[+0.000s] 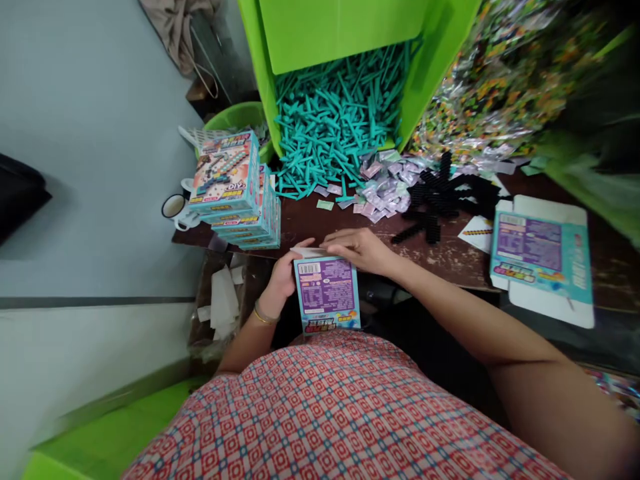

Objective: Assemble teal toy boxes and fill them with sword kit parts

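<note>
A small printed cardboard box (327,290), purple and light blue with a barcode, is held upright against my body at the table's front edge. My left hand (285,273) grips its left side, fingers wrapped around the upper corner. My right hand (363,250) lies over the top right edge, fingers bent at a pale raised flap (310,253). The box's far side and the fingertips behind it are hidden. To the left stands a stack of similar boxes (227,177). A flattened box of the same print (543,250) lies to the right.
A green bin (345,33) spills turquoise sticks (325,127) onto the brown table (370,230). Small sachets (387,183) and black toothed pieces (440,193) lie in the middle. Clear bags of colourful parts (505,87) fill the back right. A white mug (175,207) stands left.
</note>
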A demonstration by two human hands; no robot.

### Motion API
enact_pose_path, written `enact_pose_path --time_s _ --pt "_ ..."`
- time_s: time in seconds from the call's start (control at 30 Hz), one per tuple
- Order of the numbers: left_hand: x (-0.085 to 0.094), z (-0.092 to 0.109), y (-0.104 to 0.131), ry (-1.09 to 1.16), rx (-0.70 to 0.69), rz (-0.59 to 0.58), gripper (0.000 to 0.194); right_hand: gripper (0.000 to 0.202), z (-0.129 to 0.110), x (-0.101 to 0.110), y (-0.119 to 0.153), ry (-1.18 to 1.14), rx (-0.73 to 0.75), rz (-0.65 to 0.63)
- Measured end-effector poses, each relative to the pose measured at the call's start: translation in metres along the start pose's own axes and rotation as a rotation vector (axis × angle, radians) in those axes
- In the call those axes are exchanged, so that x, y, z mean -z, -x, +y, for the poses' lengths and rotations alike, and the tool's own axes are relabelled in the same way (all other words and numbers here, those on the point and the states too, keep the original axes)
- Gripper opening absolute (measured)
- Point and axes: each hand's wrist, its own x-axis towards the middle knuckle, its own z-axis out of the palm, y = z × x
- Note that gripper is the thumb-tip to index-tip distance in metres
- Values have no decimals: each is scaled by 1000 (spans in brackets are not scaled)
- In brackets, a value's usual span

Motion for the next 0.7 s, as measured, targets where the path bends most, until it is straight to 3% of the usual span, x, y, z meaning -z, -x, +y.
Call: enact_pose_path --time_s 0.1,0.23,0.37,0.47,0.57,0.7 --pt "0 -2 8 -10 -54 4 57 35 -2 -14 5 -170 -132 32" --pt "1 -7 9 43 -66 3 47 27 9 -19 -1 -130 -167 70" --pt "3 -24 13 107 -334 95 26 29 8 -8 -2 -148 -99 -120" --pt "6 -36 20 -92 -536 199 38 36 2 -5 8 -174 -19 -209" --pt "10 -38 27 -447 -731 323 42 39 3 -11 24 -118 -19 -120" --pt "15 -31 32 -671 -774 325 38 41 11 -20 37 -48 -62 -36"
